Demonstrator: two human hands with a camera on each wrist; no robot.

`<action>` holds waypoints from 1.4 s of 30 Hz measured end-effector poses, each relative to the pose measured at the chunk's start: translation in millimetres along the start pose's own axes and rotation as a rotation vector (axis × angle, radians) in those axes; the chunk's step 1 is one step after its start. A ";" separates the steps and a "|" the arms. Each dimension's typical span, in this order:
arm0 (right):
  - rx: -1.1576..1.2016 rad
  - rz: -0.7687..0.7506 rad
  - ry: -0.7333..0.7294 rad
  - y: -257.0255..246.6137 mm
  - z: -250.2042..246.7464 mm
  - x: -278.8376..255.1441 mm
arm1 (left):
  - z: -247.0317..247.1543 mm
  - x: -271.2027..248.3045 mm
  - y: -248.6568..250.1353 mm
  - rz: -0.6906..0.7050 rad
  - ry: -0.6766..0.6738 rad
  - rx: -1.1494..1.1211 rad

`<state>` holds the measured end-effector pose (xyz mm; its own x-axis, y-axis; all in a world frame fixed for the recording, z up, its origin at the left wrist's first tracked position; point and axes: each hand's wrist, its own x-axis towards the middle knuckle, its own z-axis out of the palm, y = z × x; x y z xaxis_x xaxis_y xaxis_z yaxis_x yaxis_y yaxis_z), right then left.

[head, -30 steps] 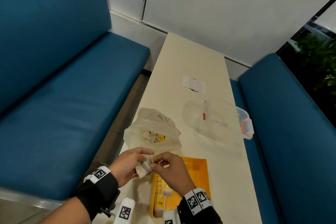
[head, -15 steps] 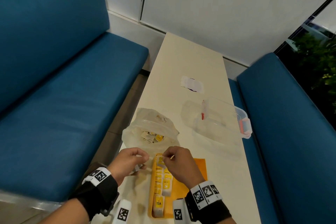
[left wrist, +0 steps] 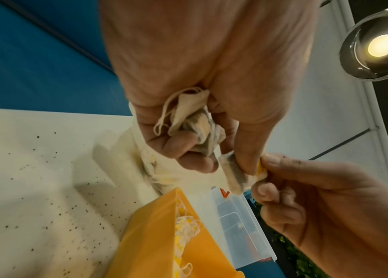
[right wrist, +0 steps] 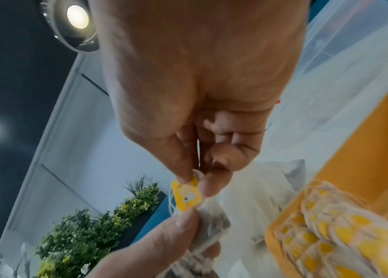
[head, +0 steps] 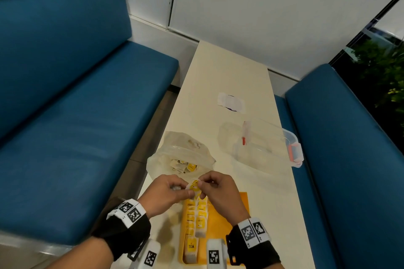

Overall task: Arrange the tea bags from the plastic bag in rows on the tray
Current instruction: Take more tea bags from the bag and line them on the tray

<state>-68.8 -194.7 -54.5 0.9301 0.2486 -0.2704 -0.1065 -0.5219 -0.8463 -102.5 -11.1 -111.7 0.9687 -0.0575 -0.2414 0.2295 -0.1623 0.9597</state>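
Observation:
Both hands meet above the far end of the yellow tray [head: 238, 205]. My left hand [head: 168, 192] grips a bunch of tea bags [left wrist: 193, 116] in its curled fingers and pinches one tea bag [left wrist: 232, 175] at thumb and fingertip. My right hand [head: 216, 190] pinches that bag's yellow tag [right wrist: 187, 195] between thumb and forefinger. Two rows of tea bags with yellow tags [head: 194, 225] lie along the tray's left side. The open plastic bag [head: 181, 157], just beyond the hands, holds more tea bags.
A clear plastic box with red clips [head: 269, 144] stands right of the bag, near the table's right edge. A white paper piece [head: 231, 102] lies farther back. Blue benches [head: 76, 137] flank the narrow cream table [head: 227, 67].
The hands drew apart half a second ago, then came back together. My right hand now pinches a yellow tag at the left hand's fingertips, higher above the tray.

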 end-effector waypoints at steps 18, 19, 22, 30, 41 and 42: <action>-0.003 0.249 -0.098 85.6 -13.9 -30.4 | 14.5 -10.2 -36.8 -0.195 -0.029 0.232; -0.046 0.268 -0.122 92.0 -13.4 -32.4 | 17.1 -10.5 -39.2 -0.213 -0.037 0.242; -0.167 0.323 -0.188 101.8 -11.9 -38.3 | 23.4 -12.7 -42.1 -0.253 -0.063 0.287; -0.179 0.449 -0.239 106.1 9.1 -39.0 | 33.4 -15.1 -48.0 -0.255 -0.105 0.294; -0.163 0.456 -0.034 105.8 29.7 -36.4 | 33.4 -15.2 -49.8 -0.263 -0.091 0.252; -0.165 0.455 -0.023 105.3 30.1 -35.5 | 33.6 -15.1 -49.1 -0.263 -0.091 0.254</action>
<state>-123.6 -233.9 -147.9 0.7939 -0.0181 -0.6078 -0.4417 -0.7041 -0.5560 -131.6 -35.3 -160.0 0.8649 -0.0673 -0.4975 0.4273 -0.4215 0.7998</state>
